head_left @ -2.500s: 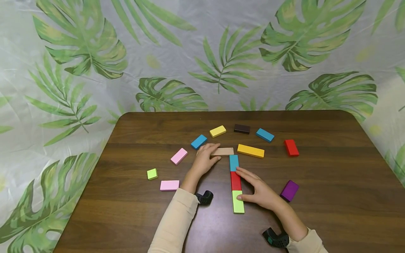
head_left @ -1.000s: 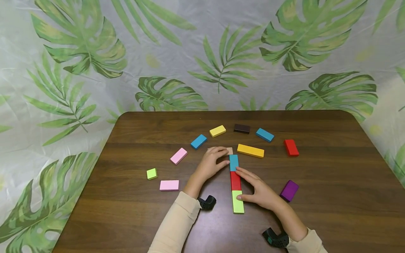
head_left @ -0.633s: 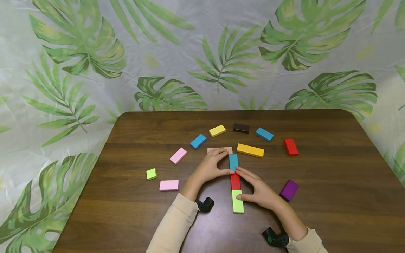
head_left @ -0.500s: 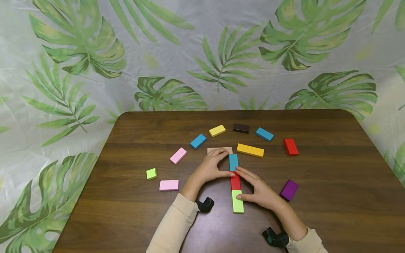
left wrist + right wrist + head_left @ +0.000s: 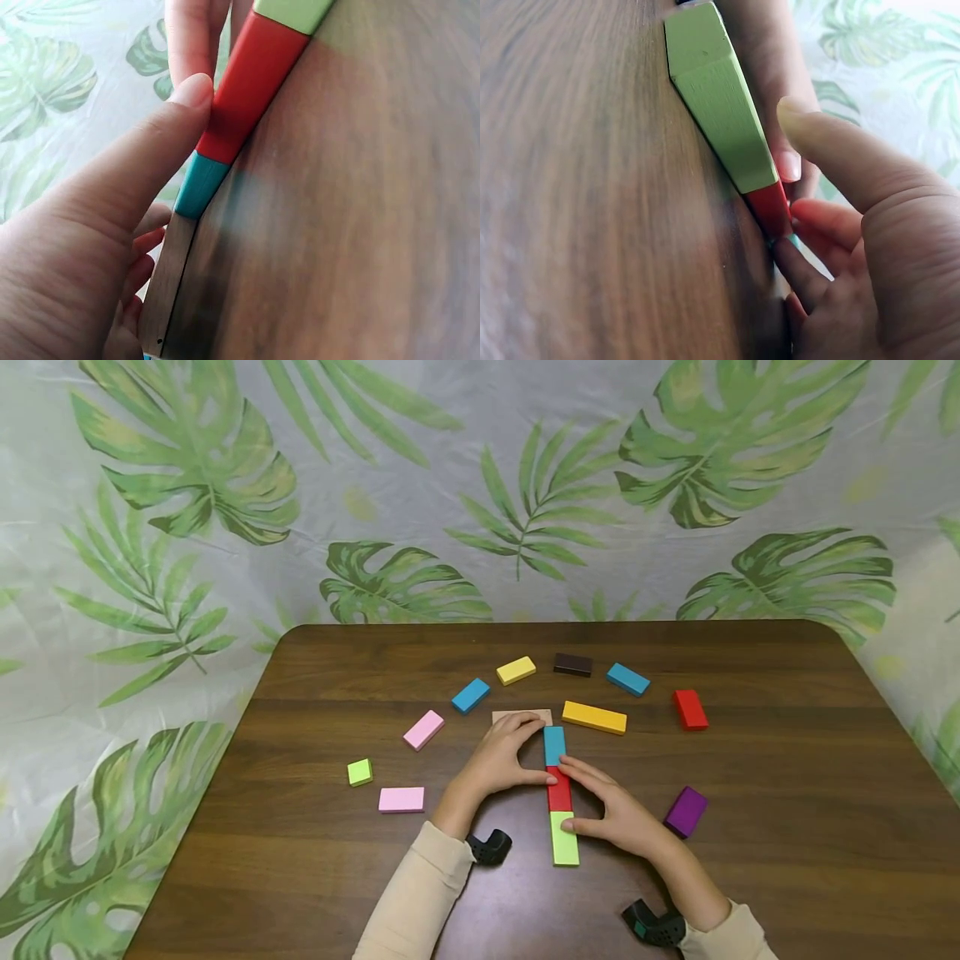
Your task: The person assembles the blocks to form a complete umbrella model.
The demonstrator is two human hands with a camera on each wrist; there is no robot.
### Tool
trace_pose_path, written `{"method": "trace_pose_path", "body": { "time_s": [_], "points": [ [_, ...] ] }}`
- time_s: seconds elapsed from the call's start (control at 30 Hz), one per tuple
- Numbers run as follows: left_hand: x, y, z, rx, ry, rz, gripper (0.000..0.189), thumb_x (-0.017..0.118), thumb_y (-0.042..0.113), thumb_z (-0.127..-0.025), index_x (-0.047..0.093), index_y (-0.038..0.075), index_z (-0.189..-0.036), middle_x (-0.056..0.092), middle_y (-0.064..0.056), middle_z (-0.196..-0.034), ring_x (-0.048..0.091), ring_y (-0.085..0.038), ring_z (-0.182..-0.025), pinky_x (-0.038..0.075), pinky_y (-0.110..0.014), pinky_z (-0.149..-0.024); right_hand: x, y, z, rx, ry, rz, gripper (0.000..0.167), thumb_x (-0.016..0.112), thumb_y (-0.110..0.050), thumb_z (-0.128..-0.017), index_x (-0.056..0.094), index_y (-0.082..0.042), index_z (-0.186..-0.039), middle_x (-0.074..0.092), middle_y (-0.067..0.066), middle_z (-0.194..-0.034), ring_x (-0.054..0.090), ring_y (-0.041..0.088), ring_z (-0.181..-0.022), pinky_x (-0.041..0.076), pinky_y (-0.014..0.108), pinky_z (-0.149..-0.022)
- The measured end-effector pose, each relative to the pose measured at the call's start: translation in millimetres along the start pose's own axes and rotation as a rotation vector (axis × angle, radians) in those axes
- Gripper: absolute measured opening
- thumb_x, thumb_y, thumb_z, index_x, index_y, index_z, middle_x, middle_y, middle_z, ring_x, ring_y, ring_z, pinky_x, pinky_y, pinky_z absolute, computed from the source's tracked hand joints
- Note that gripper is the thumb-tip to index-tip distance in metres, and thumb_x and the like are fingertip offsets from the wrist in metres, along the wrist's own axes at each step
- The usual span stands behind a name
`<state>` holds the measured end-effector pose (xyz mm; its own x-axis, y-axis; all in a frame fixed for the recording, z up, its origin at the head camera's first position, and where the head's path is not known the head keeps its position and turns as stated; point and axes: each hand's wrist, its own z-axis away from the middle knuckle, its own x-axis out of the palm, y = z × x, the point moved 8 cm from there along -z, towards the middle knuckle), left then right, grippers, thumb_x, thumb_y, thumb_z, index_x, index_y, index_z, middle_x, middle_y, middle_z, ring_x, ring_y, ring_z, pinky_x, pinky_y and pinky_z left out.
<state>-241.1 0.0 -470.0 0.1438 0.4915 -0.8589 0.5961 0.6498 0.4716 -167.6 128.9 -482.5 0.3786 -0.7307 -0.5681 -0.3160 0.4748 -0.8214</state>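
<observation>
A blue block (image 5: 554, 745), a red block (image 5: 559, 795) and a light green block (image 5: 565, 850) lie end to end in a straight column. Crosswise at the far end sits a plain wooden block (image 5: 547, 717), partly covered by my left hand (image 5: 495, 760). The left fingers rest on that wooden block, while the left thumb touches the red one. From the other side, my right hand (image 5: 618, 810) has its fingertips at the blue-red joint and its thumb over the light green block. In the right wrist view, the light green block (image 5: 720, 120) stands close beside that thumb.
An orange-yellow block (image 5: 594, 718) lies right of the wooden one. Around the column spread pink (image 5: 423, 731), blue (image 5: 471, 696), yellow (image 5: 516, 671), black (image 5: 573, 665), red (image 5: 690, 710) and purple (image 5: 686, 812) blocks, plus a small green cube (image 5: 360, 772).
My left hand has shifted right along the wooden block. Its thumb has come down from beside the blue block to the red one. The right hand has stayed in place.
</observation>
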Motion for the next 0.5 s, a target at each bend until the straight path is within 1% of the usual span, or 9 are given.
{"method": "trace_pose_path", "body": {
  "time_s": [0.13,0.3,0.5],
  "points": [
    [-0.3,0.6,0.6,0.015,0.013,0.016,0.083,0.072,0.055,-0.065,0.047,0.01,-0.13,0.041,-0.002,-0.131,0.033,-0.017,-0.123,0.026,-0.034,-0.101,-0.8,0.3,0.1,0.0,0.005,-0.024,0.07,0.07,-0.036,-0.077,0.039,-0.016,-0.137,0.027,-0.002,-0.144,0.022,0.024,-0.13,0.023,0.058,-0.096],
    [1.9,-1.1,1.7,0.02,0.019,0.013,0.084,0.067,0.06,-0.067,0.047,0.008,-0.13,0.041,-0.004,-0.131,0.032,-0.017,-0.123,0.026,-0.034,-0.101,-1.7,-2.2,-0.1,-0.015,0.008,-0.066,0.068,0.069,-0.033,-0.078,0.039,-0.014,-0.137,0.027,-0.001,-0.144,0.022,0.024,-0.13,0.022,0.056,-0.097],
    [4.0,-3.5,1.4,-0.009,-0.004,0.017,0.083,0.07,0.057,-0.066,0.046,0.012,-0.132,0.04,-0.001,-0.132,0.03,-0.015,-0.124,0.025,-0.032,-0.102,-5.5,-6.6,-0.9,-0.013,0.021,-0.1,0.067,0.069,-0.031,-0.079,0.039,-0.013,-0.137,0.028,0.001,-0.143,0.022,0.024,-0.13,0.02,0.056,-0.098]
  ]
}}
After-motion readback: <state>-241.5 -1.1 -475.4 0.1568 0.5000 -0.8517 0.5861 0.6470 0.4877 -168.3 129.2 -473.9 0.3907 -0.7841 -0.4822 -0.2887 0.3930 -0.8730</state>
